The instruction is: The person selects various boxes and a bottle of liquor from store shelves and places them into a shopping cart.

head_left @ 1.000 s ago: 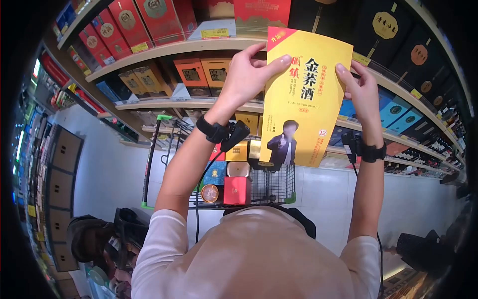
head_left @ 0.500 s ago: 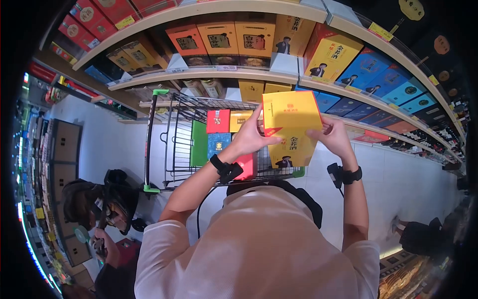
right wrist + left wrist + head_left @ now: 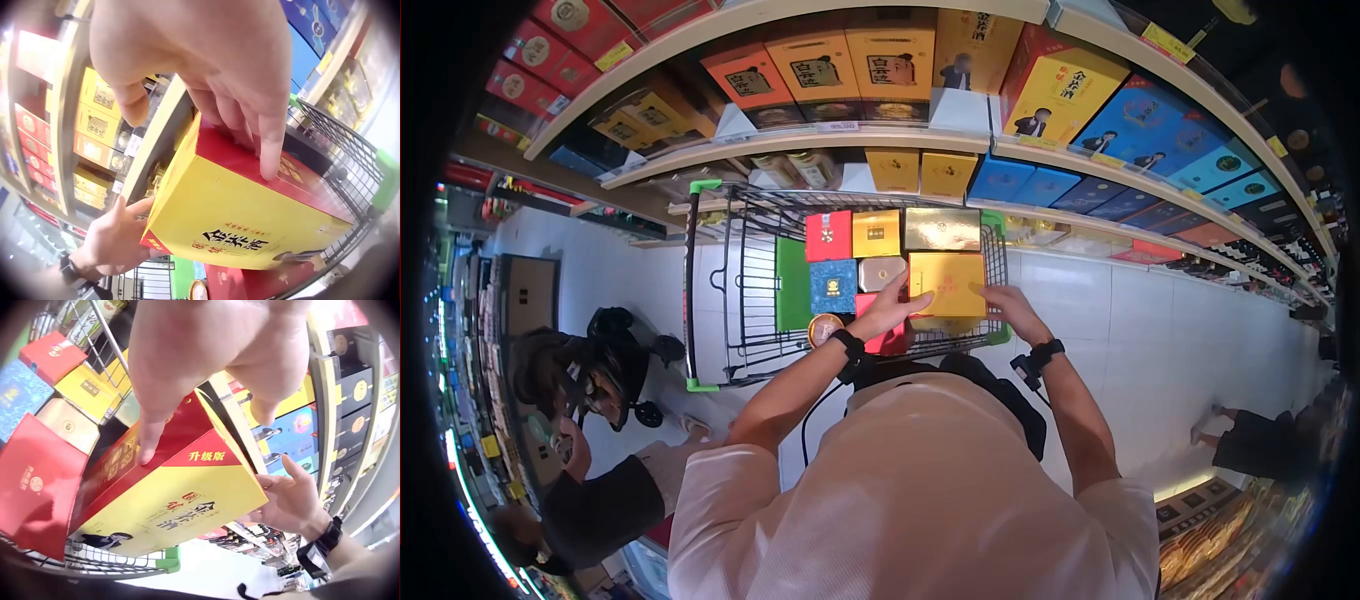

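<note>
In the head view, a yellow box (image 3: 947, 283) with red sides is low at the right end of the shopping cart (image 3: 745, 262), between my two hands. My left hand (image 3: 887, 308) has its fingers extended along the red side, and in the left wrist view its thumb stands off the carton. On the opposite side, the right hand (image 3: 1017, 313) presses straight fingers to the red face, thumb lifted away in the right wrist view. Beside the box in the cart are a red box (image 3: 40, 481), a beige box (image 3: 881, 274), a blue box (image 3: 833, 287) and a gold box (image 3: 941, 229).
Shelves of boxed goods (image 3: 820, 75) curve along the far side of the cart. Green corner pieces (image 3: 703, 384) mark the cart's frame. At the left are a stroller (image 3: 622, 355) and a person in dark clothes (image 3: 605, 510); another person (image 3: 1255, 445) stands at the right.
The yellow box has come down from chest height before the shelves into the cart, carried by both hands. Its top now faces up. The head view has tilted downward.
</note>
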`<state>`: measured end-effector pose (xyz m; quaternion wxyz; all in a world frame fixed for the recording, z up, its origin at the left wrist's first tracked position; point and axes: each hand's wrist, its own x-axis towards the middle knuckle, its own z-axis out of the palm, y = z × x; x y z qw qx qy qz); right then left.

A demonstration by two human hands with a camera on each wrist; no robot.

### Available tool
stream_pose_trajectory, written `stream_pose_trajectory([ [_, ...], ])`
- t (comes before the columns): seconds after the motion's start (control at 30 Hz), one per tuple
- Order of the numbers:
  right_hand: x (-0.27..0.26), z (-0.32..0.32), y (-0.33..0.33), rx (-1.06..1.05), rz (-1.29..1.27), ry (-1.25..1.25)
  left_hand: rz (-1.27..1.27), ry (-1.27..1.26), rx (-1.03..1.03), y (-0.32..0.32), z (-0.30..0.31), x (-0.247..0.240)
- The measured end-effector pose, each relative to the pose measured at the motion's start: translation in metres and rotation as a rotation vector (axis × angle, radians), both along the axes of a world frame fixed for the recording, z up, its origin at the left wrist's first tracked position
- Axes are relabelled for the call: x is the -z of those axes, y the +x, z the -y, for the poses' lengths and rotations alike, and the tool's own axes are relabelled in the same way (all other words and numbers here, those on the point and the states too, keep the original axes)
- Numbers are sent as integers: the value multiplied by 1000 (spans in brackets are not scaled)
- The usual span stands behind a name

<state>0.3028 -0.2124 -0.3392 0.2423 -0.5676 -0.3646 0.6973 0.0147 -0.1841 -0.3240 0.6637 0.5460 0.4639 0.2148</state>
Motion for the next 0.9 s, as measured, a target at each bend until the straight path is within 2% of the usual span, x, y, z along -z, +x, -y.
stream_pose_trajectory([
  [0.17,52,0,2,-3,-1,-95,44,-132,42,2,-6,49],
  [0.27,50,-11,-3,-90,131,-143,15,-238,30,5,-16,92],
  [0.37,59,-22,-7,-105,219,-144,-47,-280,-22,13,-22,105],
  [0.5,77,-31,-10,-91,138,-174,-155,-236,-45,21,-38,108],
  [0.57,92,-31,-10,-58,99,-158,-71,-209,-128,22,-41,135],
  [0.73,133,-37,-16,-21,-67,-164,-271,-154,-28,18,-57,158],
  [0.8,175,-32,-26,57,-227,-60,-304,-132,17,16,-58,163],
  [0.83,172,-34,-30,98,-305,-7,-320,-122,42,14,-56,168],
  [0.87,169,-32,-26,152,-334,-42,-176,-122,-15,12,-53,172],
  [0.9,162,-28,-25,119,-314,-67,-166,-160,-62,8,-46,171],
])
